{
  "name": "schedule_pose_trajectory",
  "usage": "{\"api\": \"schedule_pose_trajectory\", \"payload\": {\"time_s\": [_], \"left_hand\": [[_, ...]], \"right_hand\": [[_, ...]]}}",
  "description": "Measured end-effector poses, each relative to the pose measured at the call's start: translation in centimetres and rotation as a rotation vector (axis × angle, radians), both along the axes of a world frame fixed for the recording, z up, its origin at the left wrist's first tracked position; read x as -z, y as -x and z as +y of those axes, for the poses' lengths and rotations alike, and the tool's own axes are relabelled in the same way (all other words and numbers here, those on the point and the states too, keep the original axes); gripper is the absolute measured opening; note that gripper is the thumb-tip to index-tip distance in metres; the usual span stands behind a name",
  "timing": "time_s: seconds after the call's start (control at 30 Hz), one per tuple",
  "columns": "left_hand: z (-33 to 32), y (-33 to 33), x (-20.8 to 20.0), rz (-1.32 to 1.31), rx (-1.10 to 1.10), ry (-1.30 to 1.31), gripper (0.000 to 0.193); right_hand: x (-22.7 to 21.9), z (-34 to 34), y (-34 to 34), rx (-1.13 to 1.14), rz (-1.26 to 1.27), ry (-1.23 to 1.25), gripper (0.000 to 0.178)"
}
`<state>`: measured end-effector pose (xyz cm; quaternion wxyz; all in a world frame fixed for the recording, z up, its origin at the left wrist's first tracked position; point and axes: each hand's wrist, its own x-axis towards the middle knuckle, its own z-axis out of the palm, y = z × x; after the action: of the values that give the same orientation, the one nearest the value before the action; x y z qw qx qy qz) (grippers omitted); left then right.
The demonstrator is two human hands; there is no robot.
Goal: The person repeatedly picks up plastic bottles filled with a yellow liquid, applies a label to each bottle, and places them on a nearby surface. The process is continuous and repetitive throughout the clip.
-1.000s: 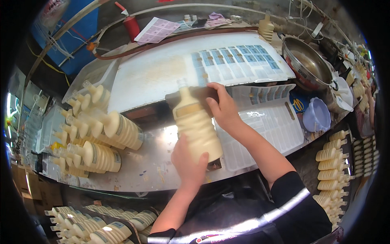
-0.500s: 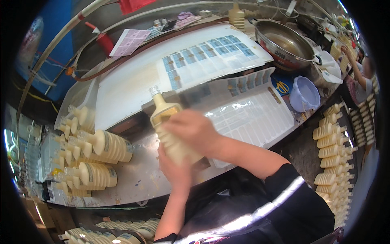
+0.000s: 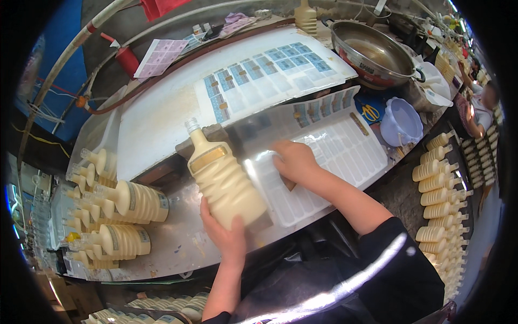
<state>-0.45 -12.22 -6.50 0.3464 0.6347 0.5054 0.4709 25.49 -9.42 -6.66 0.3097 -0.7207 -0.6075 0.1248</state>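
the base of a cream-coloured ribbed bottle (image 3: 224, 181) is gripped by the left hand (image 3: 226, 235), fingers closed around its lower end; the bottle is laid tilted on the metal table (image 3: 178, 245), its silver cap pointed away and a gold label seen on its shoulder. just beside it, the right hand (image 3: 294, 161) is pressed flat, fingers together, on a white label backing sheet (image 3: 329, 156), with nothing clamped. to the left, finished bottles (image 3: 121, 216) are stacked on their sides. farther off, a sheet of blue labels (image 3: 270, 70) is spread out, and a steel bowl (image 3: 375, 54) and pale plastic jug (image 3: 402, 121) are set at the right.
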Motion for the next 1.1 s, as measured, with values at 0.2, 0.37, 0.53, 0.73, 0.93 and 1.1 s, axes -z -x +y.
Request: {"api": "schedule_pose_trajectory", "payload": {"time_s": [0.2,0.37,0.53,0.73,0.93,1.1], "left_hand": [[0.1,0.0,0.1,0.016,0.0,-0.009,0.084],[0.0,0.1,0.3,-0.002,0.016,-0.012,0.086],[0.0,0.1,0.0,-0.041,0.048,-0.01,0.089],[0.1,-0.1,-0.1,-0.032,0.059,-0.017,0.084],[0.0,0.1,-0.2,-0.027,0.03,0.004,0.082],[0.0,-0.2,0.0,-0.046,0.047,-0.01,0.08]], "right_hand": [[1.5,3.2,0.6,-0.082,-0.214,0.137,0.039],[1.0,0.9,0.1,0.011,-0.148,0.264,0.038],[3.3,-1.7,-4.6,0.225,-0.305,0.184,0.04],[3.9,0.4,-8.9,0.169,-0.381,0.254,0.045],[-2.1,-3.7,-4.0,0.149,-0.145,0.508,0.036],[-0.1,-9.6,-0.7,0.163,-0.092,0.422,0.029]]}}
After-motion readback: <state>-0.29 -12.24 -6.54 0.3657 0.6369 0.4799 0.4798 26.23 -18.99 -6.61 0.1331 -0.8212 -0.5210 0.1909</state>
